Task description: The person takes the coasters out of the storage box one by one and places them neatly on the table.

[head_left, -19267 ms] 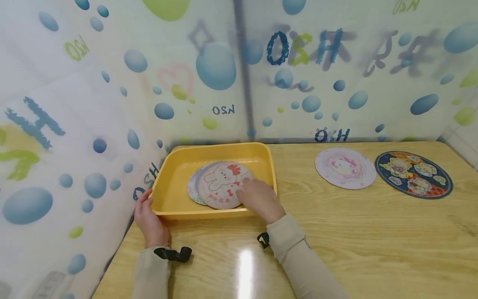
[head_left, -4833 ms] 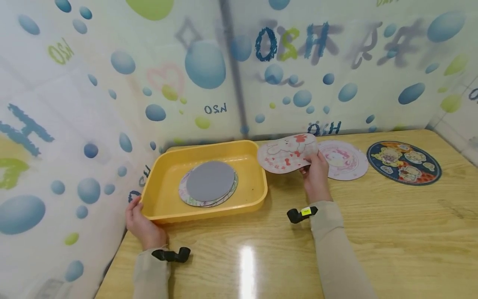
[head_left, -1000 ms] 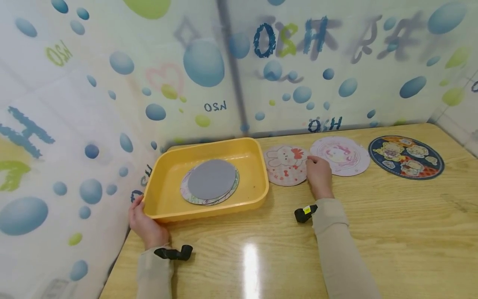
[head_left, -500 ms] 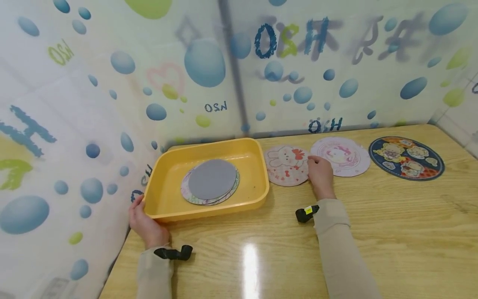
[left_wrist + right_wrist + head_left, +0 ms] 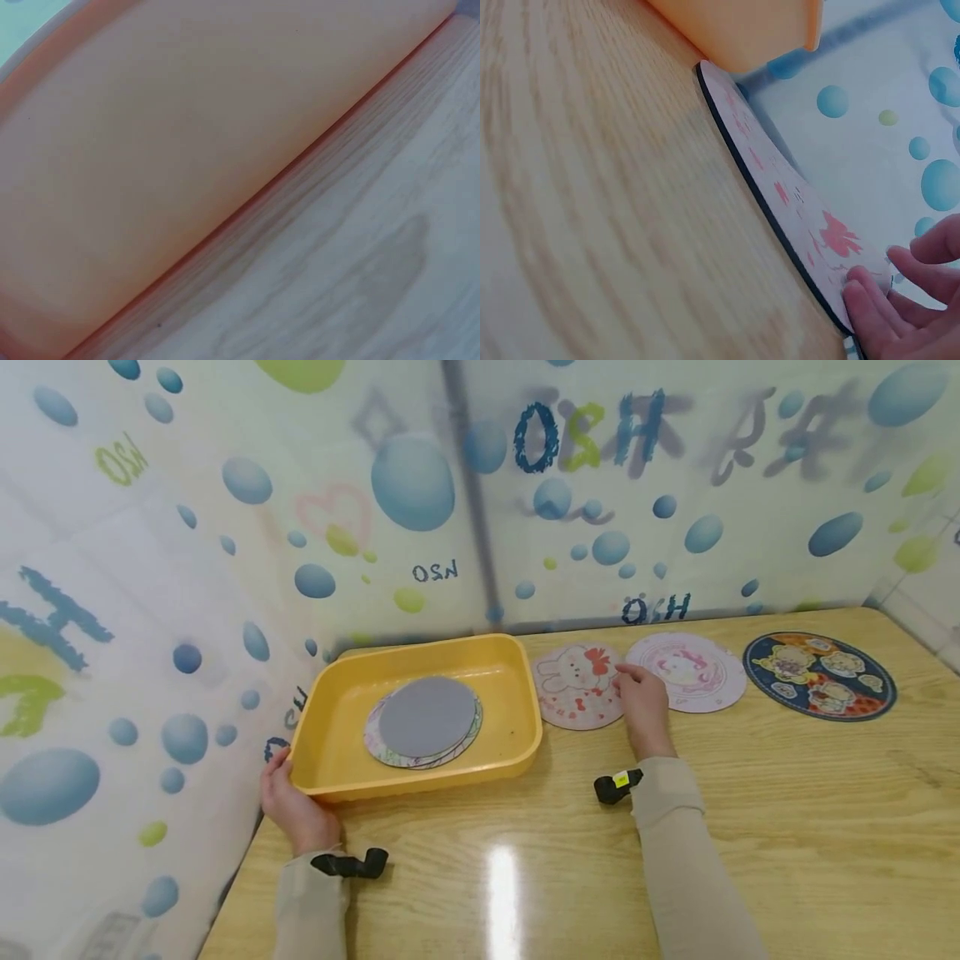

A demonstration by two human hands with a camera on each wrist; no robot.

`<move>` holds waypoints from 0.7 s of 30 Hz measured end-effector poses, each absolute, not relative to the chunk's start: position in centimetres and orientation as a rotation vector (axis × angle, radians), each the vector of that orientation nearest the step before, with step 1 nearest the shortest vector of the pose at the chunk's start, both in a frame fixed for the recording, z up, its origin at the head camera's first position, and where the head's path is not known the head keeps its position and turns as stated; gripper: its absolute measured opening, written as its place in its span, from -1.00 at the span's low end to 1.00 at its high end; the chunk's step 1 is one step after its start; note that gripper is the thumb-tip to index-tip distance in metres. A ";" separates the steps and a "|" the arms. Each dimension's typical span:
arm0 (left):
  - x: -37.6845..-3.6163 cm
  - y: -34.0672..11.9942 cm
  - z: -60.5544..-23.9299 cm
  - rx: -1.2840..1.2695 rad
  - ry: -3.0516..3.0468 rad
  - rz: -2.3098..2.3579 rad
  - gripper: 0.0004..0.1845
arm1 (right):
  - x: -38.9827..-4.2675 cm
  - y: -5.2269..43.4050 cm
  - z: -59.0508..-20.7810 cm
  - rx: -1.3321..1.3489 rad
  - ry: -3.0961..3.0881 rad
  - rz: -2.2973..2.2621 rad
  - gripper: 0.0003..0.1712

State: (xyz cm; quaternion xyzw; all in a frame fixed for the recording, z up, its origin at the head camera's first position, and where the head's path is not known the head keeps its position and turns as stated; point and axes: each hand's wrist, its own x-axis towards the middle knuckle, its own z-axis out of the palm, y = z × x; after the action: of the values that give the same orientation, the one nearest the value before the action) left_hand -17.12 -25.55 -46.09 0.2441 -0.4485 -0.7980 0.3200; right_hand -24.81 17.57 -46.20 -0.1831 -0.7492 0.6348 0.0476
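My left hand [image 5: 296,806] grips the left front corner of a yellow plastic tray [image 5: 420,789]; its fingers lie against the tray's outer side. In the left wrist view only the tray wall [image 5: 172,142] and tabletop show. Inside the tray lie several stacked round mats, the top one a plain grey mat [image 5: 427,717]. To its right a pink rabbit-print mat [image 5: 573,697] lies on the table. My right hand [image 5: 643,706] is at its right edge, fingers spread loosely. The right wrist view shows fingertips touching the mat's surface [image 5: 780,187].
A pale pink and white round mat [image 5: 693,672] lies behind and right of my right hand. Further right is a dark blue round mat [image 5: 821,677] with cartoon food pictures. A bubble-patterned wall covering [image 5: 585,552] rises directly behind the wooden table [image 5: 570,877].
Over the earlier frames the rabbit mat went from the tray onto the table beside the pale mat. In the last half second my right fingers have loosened from its edge. The left hand stays put.
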 end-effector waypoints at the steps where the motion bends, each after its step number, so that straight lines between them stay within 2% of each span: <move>1: -17.2 -25.5 -46.1 0.638 -1.172 -2.104 -0.67 | -24.8 17.6 -46.3 -0.543 -2.284 1.931 -0.52; 21: -17.4 -25.6 -46.2 0.582 -1.071 -2.130 -0.69 | -24.8 17.8 -45.7 -0.583 -2.462 1.837 -0.51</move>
State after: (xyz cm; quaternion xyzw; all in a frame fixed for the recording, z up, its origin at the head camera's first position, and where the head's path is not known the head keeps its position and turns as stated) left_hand -17.39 -25.56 -46.21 0.2234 -0.4110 -0.8171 0.3370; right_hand -24.83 17.80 -45.74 -0.1864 -0.7873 0.5876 0.0075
